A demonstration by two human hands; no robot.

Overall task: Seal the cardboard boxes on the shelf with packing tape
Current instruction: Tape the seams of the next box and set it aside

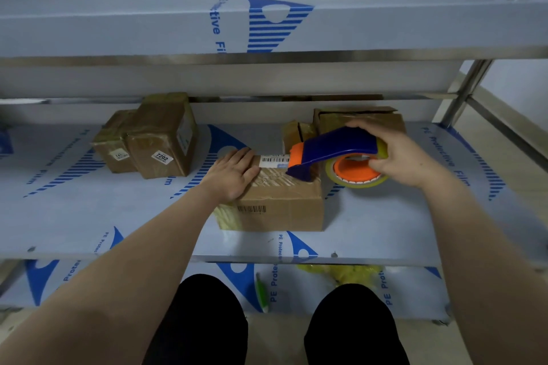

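The blue film covering the upper shelf [267, 27] reads "Protective Fil", cut off at the edge. The middle shelf's film [444, 157] says "PE Protective Film" down its right side, and "PE Prote" shows again at its front lip. A small white sticker [162, 157] on a taped box [166, 139] reads "7202". The barcode label [274, 160] on the centre box [281, 210] is too small to read.
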